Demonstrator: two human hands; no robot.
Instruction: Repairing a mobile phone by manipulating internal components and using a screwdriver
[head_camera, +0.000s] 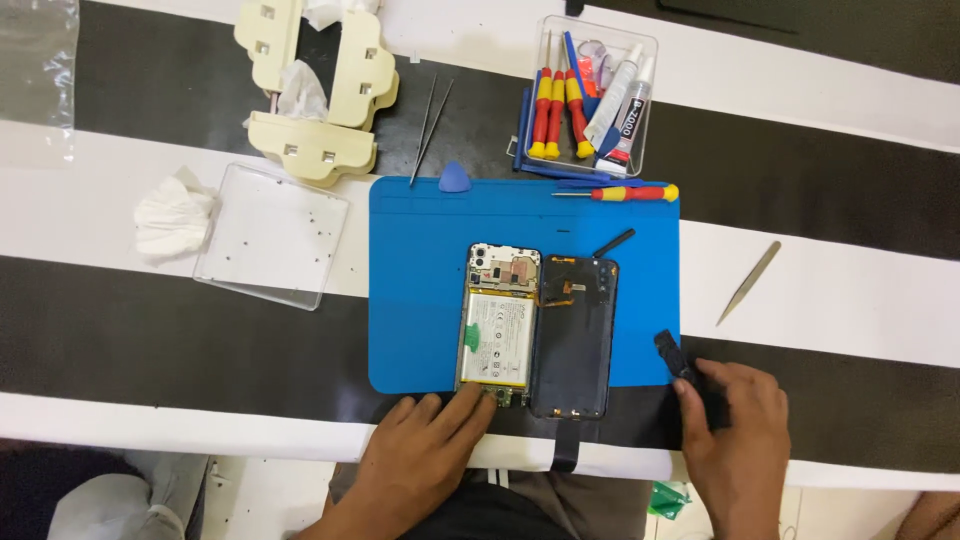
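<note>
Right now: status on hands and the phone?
Left hand fingertips on opened phone bottom edge. Right hand pinching small black part. Back cover beside phone on blue mat.

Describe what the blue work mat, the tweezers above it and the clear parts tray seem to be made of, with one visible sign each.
Blue work mat: probably silicone or rubber; matte, uniform colour, rounded corners.
Tweezers: likely metal; thin, dark, tapering to fine points.
Clear parts tray: apparently plastic; transparent, the striped table showing through.

Left hand (425, 455) touching opened phone (497, 325) on blue mat (420, 290), right hand (735, 430) gripping small black part (672, 355)
</note>
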